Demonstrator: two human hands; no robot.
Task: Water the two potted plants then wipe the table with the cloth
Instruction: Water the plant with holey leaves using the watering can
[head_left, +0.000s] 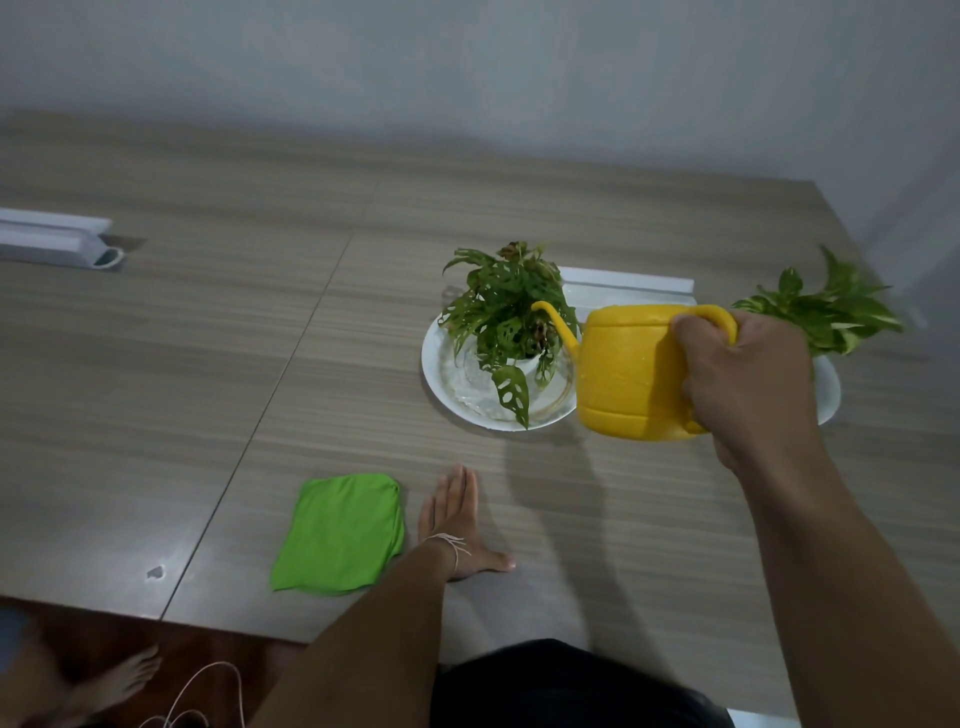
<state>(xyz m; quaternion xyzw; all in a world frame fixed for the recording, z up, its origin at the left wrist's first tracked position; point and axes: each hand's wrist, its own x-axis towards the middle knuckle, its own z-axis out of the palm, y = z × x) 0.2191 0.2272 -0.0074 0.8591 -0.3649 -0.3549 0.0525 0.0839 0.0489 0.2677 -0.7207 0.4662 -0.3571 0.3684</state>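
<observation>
R hand (737, 374) grip: fingers curled round handle of yellow watering can (631, 374), held off the tabletop (311, 338), spout (556, 322) aimed into the hole-leaved plant (501, 317) w/ small white pot on white plate (434, 364), prob. there to catch runoff. Pour likely in progress; no stream discernible. 2nd plant (826, 312) behind R hand, on own plate, partly hidden. L hand (454, 519) flat, fingers straight, resting on tabletop, holding nothing; judged a brace. Folded green cloth (340, 535) just beside it, handy for the wipe.

place: looking like an office or meeting room | evidence: wood-grain laminate table (260, 322) joining in panels, white cable-tray covers (52, 236) sitting in it, plain grey wall (467, 67) running behind
</observation>
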